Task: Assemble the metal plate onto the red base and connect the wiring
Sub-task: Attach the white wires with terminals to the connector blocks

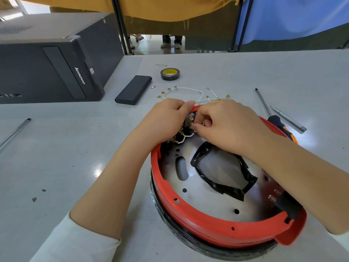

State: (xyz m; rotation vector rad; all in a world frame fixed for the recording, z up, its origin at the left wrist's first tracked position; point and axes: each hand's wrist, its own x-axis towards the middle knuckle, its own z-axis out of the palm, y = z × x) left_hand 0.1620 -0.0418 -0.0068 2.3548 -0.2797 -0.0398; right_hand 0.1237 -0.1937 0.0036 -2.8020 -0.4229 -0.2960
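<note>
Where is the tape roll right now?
In the head view the tape roll lies flat on the table, far from the person, just right of the black box and beyond the loose white wires.

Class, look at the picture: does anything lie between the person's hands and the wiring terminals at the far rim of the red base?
Nothing visible does. The left hand and right hand are already at the terminals inside the red base; spare wires lie beyond.

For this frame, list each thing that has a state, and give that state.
metal plate: seated inside the red base.
red base: on the table, plate in it.
left hand: gripping the base's far rim.
right hand: pinching at the brass terminals.
white wires: loose on the table.
screwdriver: lying unused.
tape roll: lying flat.
</note>
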